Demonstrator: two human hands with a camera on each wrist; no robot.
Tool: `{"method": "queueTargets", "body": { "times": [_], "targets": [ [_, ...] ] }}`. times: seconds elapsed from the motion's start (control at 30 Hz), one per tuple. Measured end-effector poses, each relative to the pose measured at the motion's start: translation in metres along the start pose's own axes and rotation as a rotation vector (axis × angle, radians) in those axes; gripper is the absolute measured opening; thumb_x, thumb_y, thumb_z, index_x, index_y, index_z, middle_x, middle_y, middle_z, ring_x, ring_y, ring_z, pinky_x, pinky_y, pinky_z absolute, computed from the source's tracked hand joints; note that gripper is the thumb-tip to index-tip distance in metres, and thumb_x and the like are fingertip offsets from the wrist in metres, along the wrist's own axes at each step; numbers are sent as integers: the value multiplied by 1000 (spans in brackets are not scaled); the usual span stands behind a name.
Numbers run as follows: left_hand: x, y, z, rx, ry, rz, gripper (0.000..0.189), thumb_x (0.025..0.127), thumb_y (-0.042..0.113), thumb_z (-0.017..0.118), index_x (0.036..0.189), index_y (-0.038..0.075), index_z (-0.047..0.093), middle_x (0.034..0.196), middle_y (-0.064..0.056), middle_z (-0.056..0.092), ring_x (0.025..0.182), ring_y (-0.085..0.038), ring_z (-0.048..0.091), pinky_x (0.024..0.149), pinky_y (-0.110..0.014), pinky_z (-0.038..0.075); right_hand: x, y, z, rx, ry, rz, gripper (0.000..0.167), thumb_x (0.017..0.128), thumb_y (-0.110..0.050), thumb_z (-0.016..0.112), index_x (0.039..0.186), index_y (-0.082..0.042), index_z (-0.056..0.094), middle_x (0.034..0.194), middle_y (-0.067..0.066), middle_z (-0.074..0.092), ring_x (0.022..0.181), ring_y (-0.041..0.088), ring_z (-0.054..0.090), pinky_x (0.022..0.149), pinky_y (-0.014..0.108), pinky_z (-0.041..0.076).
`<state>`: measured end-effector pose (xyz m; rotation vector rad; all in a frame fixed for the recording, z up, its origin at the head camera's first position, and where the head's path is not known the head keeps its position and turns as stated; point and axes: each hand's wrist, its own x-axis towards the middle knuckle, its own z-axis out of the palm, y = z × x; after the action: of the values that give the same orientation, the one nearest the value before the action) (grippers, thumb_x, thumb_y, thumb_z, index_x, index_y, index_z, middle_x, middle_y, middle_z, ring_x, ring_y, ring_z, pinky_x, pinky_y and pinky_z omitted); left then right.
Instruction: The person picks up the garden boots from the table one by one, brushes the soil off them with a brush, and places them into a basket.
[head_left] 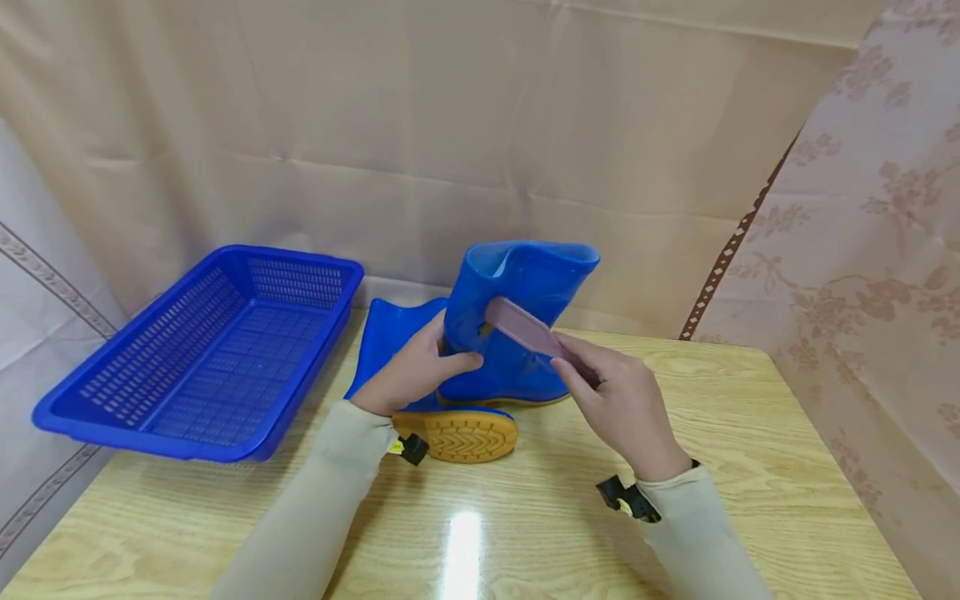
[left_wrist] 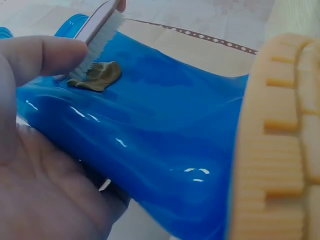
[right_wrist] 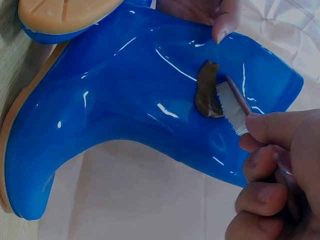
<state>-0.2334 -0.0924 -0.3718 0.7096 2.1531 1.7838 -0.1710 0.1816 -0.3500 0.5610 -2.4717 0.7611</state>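
- Nearest the camera: pale left sleeve (head_left: 292, 521).
- At far left: blue basket (head_left: 247, 362) on table (head_left: 750, 467).
- Next: lying boot (head_left: 397, 333), blue.
- At center: upright boot (head_left: 513, 375) with brown patch (right_wrist: 205, 92), gripped at shaft by curled left hand (head_left: 412, 371).
- At right: brush (head_left: 527, 328), bristles at patch, held between thumb and fingers of right hand (head_left: 618, 396).

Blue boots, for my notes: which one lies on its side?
The boot showing its yellow tread in the head view; the held boot stands sole-down.
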Motion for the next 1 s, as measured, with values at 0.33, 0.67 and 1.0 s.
{"method": "queueTargets", "body": {
  "times": [0.33, 0.67, 1.0],
  "targets": [
    [0, 1, 0, 35, 51, -32, 61, 102, 23, 64, 157, 16, 39, 155, -9, 50, 141, -35, 49, 113, -61, 40, 0, 1, -2, 12, -111, 108, 31, 102, -26, 68, 131, -16, 72, 71, -5, 60, 56, 13, 48, 48, 26, 35],
    [0, 6, -12, 248, 206, -37, 51, 105, 25, 61, 154, 18, 45, 143, -10, 57, 129, -33, 58, 105, -58, 49, 2, 7, -2, -46, -152, 139, 29, 103, -26, 67, 129, -14, 73, 70, -3, 59, 54, 12, 46, 47, 26, 32],
    [-9, 23, -8, 493, 217, 16, 43, 101, 22, 68, 142, 16, 55, 123, -3, 67, 113, -22, 66, 94, -45, 57, 2, 1, -1, 9, 67, -45, 33, 96, -16, 76, 128, -10, 73, 82, 0, 72, 55, 9, 49, 46, 24, 38]
  ]
}}
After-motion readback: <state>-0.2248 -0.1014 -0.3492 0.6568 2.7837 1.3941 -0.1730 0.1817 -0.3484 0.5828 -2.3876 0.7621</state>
